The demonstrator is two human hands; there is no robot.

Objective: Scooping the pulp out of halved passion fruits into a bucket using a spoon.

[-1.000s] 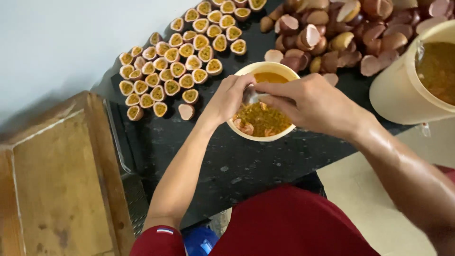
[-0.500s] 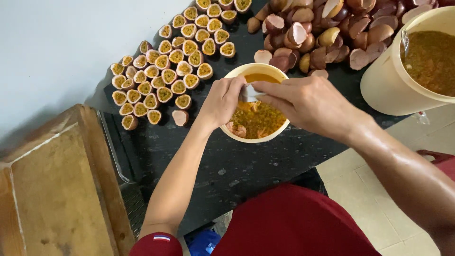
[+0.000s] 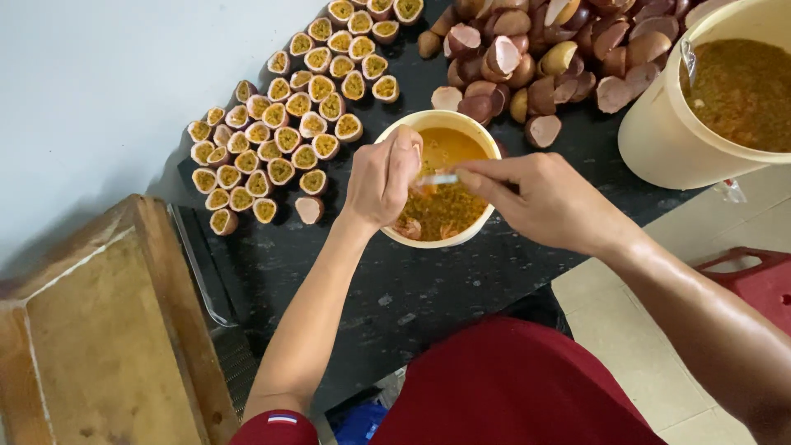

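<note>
Left hand (image 3: 383, 177): closed round a passion fruit half, mostly hidden, over the near rim of the cream bowl (image 3: 428, 122). Right hand (image 3: 540, 202): pinching a spoon (image 3: 437, 179), tip at the half. Beyond the grip: cut halves (image 3: 284, 136) left, empty shells (image 3: 535, 58) ahead, pulp bucket (image 3: 659, 136) right. Best practice, judged: scrape over the bowl, half tilted inward

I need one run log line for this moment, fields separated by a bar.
left hand: holds fruit half over bowl | right hand: holds spoon, scooping pulp | cut halves: rows on left | empty shells: piled behind | bucket: pulp inside
</note>
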